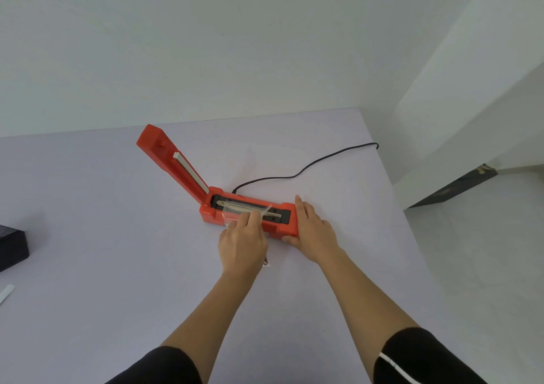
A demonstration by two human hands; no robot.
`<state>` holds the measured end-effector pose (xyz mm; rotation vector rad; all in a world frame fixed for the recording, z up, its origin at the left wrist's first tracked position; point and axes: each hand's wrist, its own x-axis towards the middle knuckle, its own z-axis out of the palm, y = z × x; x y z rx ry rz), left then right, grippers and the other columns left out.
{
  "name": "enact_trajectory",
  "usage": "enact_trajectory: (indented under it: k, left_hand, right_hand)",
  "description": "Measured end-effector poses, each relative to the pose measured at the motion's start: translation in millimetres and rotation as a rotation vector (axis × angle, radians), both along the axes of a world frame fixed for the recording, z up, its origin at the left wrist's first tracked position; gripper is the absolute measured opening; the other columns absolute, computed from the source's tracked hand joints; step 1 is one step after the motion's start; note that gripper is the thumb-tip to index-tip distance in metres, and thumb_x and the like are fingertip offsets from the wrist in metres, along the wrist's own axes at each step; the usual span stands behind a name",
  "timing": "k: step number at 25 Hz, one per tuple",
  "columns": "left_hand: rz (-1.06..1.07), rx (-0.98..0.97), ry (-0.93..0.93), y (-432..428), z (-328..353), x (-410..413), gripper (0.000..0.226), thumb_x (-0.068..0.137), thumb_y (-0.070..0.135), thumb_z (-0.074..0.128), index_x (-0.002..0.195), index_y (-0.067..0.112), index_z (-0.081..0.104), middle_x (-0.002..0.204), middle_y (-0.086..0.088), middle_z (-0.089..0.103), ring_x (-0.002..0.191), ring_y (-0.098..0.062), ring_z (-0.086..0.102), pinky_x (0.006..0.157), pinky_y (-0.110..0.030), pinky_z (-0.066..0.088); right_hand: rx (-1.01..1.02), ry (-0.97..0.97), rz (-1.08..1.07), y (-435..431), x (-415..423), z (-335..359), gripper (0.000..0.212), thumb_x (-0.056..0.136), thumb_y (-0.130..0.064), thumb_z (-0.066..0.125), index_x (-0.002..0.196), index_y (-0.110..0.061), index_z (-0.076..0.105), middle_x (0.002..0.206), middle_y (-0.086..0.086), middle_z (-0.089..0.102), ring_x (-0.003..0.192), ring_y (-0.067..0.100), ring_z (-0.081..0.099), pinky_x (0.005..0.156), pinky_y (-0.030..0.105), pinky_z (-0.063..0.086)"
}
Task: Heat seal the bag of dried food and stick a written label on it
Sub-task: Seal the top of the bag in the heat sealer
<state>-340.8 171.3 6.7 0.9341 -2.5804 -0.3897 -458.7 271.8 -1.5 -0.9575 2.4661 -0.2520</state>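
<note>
An orange-red heat sealer (282,220) lies on the pale table with its lid arm (173,160) raised up to the left. A clear plastic bag (235,210) lies with its mouth across the sealing strip; most of the bag is hidden under my left hand. My left hand (243,239) pinches the bag's top edge over the strip. My right hand (312,227) grips the sealer's right end, fingers along its side and thumb at the front corner.
A black power cord (309,167) runs from the sealer's back toward the table's far right edge. A black box (11,247) sits at the left edge, with a white strip (6,292) below it. The floor drops away on the right.
</note>
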Motion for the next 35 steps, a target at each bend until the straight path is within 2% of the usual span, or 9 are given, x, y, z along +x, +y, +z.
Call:
enact_trajectory:
  k: [3, 9, 16, 19, 22, 26, 29, 32, 35]
  left_hand:
    - [-0.016, 0.017, -0.011, -1, -1, 8, 0.02, 0.081, 0.008, 0.066, 0.069, 0.013, 0.051, 0.057, 0.0, 0.058, 0.042, -0.018, 0.05, 0.038, -0.025, 0.044]
    - [0.02, 0.015, 0.069, 0, 0, 9, 0.02, 0.084, 0.009, 0.065, 0.069, 0.012, 0.051, 0.056, -0.001, 0.055, 0.042, -0.016, 0.048, 0.037, -0.025, 0.043]
    - [0.013, 0.001, 0.229, 1, 1, 21, 0.026, 0.092, 0.021, 0.042, 0.072, 0.007, 0.052, 0.062, -0.004, 0.055, 0.049, -0.013, 0.045, 0.045, -0.016, 0.034]
    - [0.052, 0.064, 0.263, -1, 3, 23, 0.022, 0.093, 0.02, 0.043, 0.077, 0.007, 0.051, 0.066, -0.004, 0.056, 0.052, -0.01, 0.042, 0.046, -0.015, 0.034]
    - [0.107, 0.203, 0.297, -8, 14, 29, 0.016, 0.094, 0.015, 0.048, 0.081, 0.007, 0.049, 0.072, -0.006, 0.058, 0.052, -0.015, 0.05, 0.045, -0.017, 0.038]
    - [0.32, 0.478, 0.299, -26, 30, 41, 0.012, 0.096, 0.02, 0.045, 0.089, 0.012, 0.051, 0.082, -0.002, 0.061, 0.07, -0.018, 0.059, 0.06, -0.023, 0.044]
    - [0.321, 0.497, 0.314, -41, 35, 52, 0.011, 0.095, 0.02, 0.047, 0.086, 0.015, 0.051, 0.08, -0.002, 0.063, 0.073, -0.021, 0.065, 0.063, -0.03, 0.051]
    - [0.299, 0.49, 0.322, -46, 41, 63, 0.01, 0.095, 0.018, 0.048, 0.085, 0.017, 0.051, 0.079, 0.001, 0.06, 0.074, -0.021, 0.066, 0.065, -0.029, 0.05]
    - [0.279, 0.467, 0.354, -50, 45, 74, 0.009, 0.095, 0.017, 0.049, 0.086, 0.017, 0.052, 0.082, -0.002, 0.064, 0.077, -0.021, 0.067, 0.068, -0.034, 0.054]
  right_hand:
    - [0.004, -0.003, 0.001, 0, 1, -1, 0.098, 0.083, -0.045, 0.063, 0.148, -0.016, -0.005, 0.153, 0.008, 0.019, 0.131, 0.027, 0.04, 0.102, 0.041, 0.037]
    - [-0.006, -0.001, -0.002, 0, 1, 1, 0.098, 0.083, -0.045, 0.063, 0.148, -0.016, -0.005, 0.152, 0.007, 0.022, 0.132, 0.026, 0.039, 0.102, 0.042, 0.038]
    - [0.003, 0.001, 0.008, -1, 1, 2, 0.097, 0.085, -0.044, 0.061, 0.148, -0.016, -0.006, 0.153, 0.007, 0.02, 0.131, 0.028, 0.04, 0.103, 0.041, 0.036]
    - [0.002, 0.013, 0.018, 1, 1, 3, 0.096, 0.086, -0.044, 0.06, 0.148, -0.015, -0.006, 0.153, 0.007, 0.02, 0.131, 0.027, 0.04, 0.102, 0.041, 0.037]
    - [0.012, 0.013, 0.026, 3, 0, 1, 0.095, 0.086, -0.044, 0.059, 0.148, -0.014, -0.006, 0.153, 0.007, 0.019, 0.131, 0.027, 0.04, 0.102, 0.041, 0.037]
    - [0.023, 0.011, 0.035, 1, 0, 1, 0.095, 0.086, -0.045, 0.059, 0.148, -0.014, -0.006, 0.153, 0.008, 0.019, 0.131, 0.028, 0.04, 0.101, 0.042, 0.037]
    - [0.026, 0.014, 0.04, 1, 0, 2, 0.095, 0.086, -0.045, 0.058, 0.148, -0.013, -0.006, 0.153, 0.008, 0.019, 0.13, 0.028, 0.041, 0.101, 0.042, 0.038]
    - [0.035, 0.01, 0.041, 0, 0, 3, 0.095, 0.086, -0.045, 0.058, 0.148, -0.013, -0.006, 0.153, 0.009, 0.019, 0.131, 0.028, 0.04, 0.102, 0.042, 0.037]
    - [0.037, 0.023, 0.043, -1, 1, 4, 0.095, 0.086, -0.046, 0.058, 0.148, -0.012, -0.006, 0.152, 0.01, 0.02, 0.131, 0.029, 0.04, 0.103, 0.042, 0.036]
